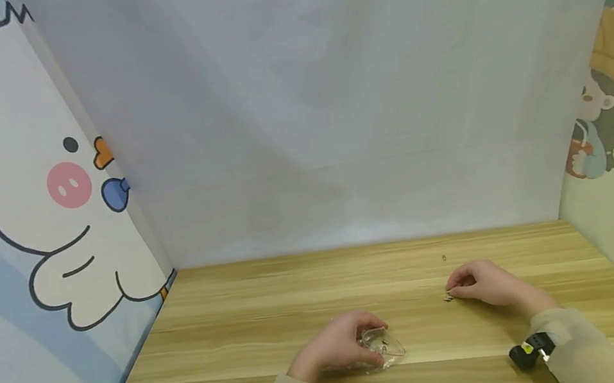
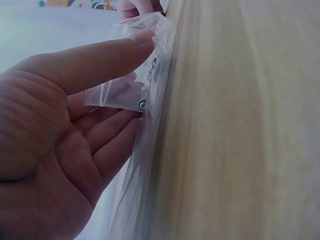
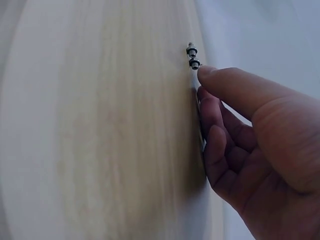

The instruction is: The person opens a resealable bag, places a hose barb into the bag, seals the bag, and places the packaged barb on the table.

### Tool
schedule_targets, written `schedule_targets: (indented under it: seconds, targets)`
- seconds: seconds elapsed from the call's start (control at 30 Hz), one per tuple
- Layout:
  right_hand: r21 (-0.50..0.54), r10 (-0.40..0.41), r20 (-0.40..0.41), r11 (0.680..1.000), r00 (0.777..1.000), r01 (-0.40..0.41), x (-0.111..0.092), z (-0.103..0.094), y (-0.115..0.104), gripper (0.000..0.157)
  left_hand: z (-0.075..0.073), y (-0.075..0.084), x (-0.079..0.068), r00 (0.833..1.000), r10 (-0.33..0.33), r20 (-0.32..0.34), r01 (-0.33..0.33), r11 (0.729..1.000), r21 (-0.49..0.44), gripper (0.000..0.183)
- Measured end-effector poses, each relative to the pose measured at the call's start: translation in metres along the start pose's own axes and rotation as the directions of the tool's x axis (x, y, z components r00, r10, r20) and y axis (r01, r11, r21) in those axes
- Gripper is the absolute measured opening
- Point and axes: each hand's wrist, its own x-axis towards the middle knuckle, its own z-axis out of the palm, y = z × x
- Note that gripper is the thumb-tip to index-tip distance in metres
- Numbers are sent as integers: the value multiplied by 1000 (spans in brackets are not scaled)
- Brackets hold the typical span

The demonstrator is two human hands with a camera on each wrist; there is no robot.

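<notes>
My left hand (image 1: 341,344) holds a clear zip bag (image 1: 393,349) just above the wooden table, thumb on one side and fingers on the other. Small shiny metal pieces (image 2: 142,104) lie inside the bag. Farther right, my right hand (image 1: 488,284) is low at the table, with its thumb and forefinger tips together at a little group of metal screws (image 1: 448,298). In the right wrist view, two of these screws (image 3: 193,56), each with a dark ring, stand by the thumb tip, and the other fingers are curled toward the palm.
Beyond the right hand, one more tiny metal piece (image 1: 444,257) lies on the wood-grain table (image 1: 232,331). A pale grey curtain (image 1: 332,117) hangs along the table's back edge. Printed cartoon panels stand at the left and right sides.
</notes>
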Motion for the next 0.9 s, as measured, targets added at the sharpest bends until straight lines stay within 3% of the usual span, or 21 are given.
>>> schedule_targets:
  seconds: [0.57, 0.9]
  targets:
    - [12, 17, -59, 1000, 998, -16, -4, 3, -3, 9, 0, 0, 0, 1000, 5, -10, -5, 1000, 0, 57]
    - [76, 93, -88, 993, 992, -86, -8, 7, -11, 11, 0, 1, 0, 1000, 1, -7, -1, 1000, 4, 56]
